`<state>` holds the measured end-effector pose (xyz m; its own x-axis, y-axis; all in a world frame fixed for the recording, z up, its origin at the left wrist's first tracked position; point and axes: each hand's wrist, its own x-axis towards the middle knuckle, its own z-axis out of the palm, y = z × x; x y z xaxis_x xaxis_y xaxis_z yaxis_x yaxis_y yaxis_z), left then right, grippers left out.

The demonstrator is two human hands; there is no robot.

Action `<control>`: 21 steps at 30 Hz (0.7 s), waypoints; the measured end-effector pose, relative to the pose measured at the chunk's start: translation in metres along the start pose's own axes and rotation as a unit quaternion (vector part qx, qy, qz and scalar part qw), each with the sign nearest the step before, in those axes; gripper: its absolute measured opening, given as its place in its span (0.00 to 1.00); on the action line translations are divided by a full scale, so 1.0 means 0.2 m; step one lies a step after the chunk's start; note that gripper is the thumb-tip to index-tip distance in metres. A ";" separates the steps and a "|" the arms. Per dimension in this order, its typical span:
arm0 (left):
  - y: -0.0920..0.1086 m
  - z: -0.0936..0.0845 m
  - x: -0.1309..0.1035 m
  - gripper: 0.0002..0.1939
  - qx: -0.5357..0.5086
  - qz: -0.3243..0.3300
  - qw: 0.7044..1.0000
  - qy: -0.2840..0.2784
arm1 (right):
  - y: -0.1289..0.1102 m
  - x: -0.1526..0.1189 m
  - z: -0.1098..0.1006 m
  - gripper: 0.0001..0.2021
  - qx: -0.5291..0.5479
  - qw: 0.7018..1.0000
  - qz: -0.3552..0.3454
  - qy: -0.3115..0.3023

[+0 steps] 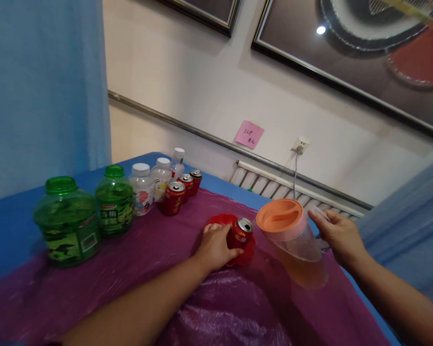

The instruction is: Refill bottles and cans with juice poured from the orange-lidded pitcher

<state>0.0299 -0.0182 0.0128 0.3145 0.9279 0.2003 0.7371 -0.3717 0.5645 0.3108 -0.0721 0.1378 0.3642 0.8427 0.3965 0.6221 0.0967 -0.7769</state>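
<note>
My left hand (pixel 216 246) is wrapped round a red drink can (pixel 242 233), whose opened top faces up. Under the can sits a red scalloped dish (pixel 246 257), partly covered by my hand. On the right, my right hand (pixel 341 236) grips the handle of a clear plastic pitcher (pixel 303 262). The pitcher is tilted toward the can and holds amber liquid. Its orange lid (pixel 279 215) is on. No stream of liquid shows between the pitcher and the can.
Behind on the left stand two green jugs (pixel 68 226), several clear white-capped bottles (pixel 142 190) and three red cans (pixel 173 198). Purple plastic sheeting (pixel 159 250) covers part of the blue table (pixel 7 226). A radiator (pixel 270 185) and a plugged-in cord (pixel 296 175) are at the wall.
</note>
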 end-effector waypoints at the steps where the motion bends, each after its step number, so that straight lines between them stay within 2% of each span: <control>1: 0.00 0.00 0.00 0.27 0.000 0.000 1.000 -0.003 | 0.00 0.00 0.00 0.29 -0.002 1.000 0.000 0.003; 12: 0.00 0.00 0.00 0.26 0.004 0.003 1.000 -0.006 | 0.03 0.01 -0.02 0.28 -0.016 1.000 -0.009 0.005; 21: -0.01 0.01 0.00 0.25 0.002 0.008 1.000 0.000 | 0.00 0.00 -0.02 0.29 0.002 1.000 -0.003 0.006</control>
<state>0.0295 -0.0166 0.0092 0.3265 0.9217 0.2093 0.7343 -0.3868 0.5578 0.3132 -0.0740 0.1399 0.3684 0.8355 0.4078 0.6217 0.1047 -0.7762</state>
